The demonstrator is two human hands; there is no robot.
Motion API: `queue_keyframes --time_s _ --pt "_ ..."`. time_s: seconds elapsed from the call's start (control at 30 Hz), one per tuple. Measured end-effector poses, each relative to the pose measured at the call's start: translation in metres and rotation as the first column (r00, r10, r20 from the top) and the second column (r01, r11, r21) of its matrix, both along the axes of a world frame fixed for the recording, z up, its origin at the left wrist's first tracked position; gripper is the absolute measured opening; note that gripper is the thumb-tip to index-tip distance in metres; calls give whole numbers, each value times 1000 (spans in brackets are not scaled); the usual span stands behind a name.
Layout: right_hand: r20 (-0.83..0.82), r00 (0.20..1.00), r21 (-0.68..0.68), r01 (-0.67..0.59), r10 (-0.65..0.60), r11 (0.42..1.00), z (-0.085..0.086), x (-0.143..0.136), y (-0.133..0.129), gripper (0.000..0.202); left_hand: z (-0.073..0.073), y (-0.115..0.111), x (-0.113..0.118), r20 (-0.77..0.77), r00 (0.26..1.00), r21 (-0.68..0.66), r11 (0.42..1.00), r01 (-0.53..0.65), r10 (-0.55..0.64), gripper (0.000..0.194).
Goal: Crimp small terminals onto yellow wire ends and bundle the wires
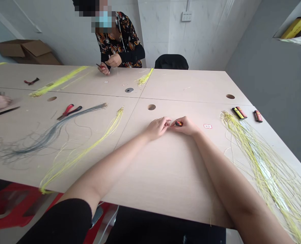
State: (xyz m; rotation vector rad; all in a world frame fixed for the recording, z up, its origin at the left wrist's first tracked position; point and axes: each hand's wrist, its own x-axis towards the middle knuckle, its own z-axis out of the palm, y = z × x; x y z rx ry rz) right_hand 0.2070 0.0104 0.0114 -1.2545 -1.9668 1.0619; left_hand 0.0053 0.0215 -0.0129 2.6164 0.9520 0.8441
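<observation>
My left hand (158, 128) and my right hand (187, 126) meet fingertip to fingertip over the table, slightly right of its middle seam. Out of the right fist pokes the end of a small black-and-red object (179, 124), perhaps a lighter; most of it is hidden in the grip. The left fingers are bent and pinched together, and whatever is between them is too small to make out. A small white label with a red border (207, 126) lies right of my right hand.
Yellow cords (257, 162) and lighter-like pieces (239, 113) lie at right. On the left are a grey wire bundle (61, 128), a yellow bundle (99, 140) and red-black pliers (69, 111). A masked co-worker (119, 40) sits opposite; another person's hand (0, 101) shows at left.
</observation>
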Motion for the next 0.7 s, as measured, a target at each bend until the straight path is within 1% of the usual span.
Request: queue_keyframes --time_s 0.2,0.37,0.7 --pt "2 1000 -8 -10 10 1000 2 0 -2 32 0 0 0 0 1000 -11 1000 11 -11 27" --pt "22 1000 -12 -3 4 1000 1 -1 -2 30 0 0 0 -9 1000 -29 1000 4 -4 27" --pt "35 999 20 1 -2 1000 4 -3 -4 22 1 -1 0 0 1000 -38 999 26 -26 27"
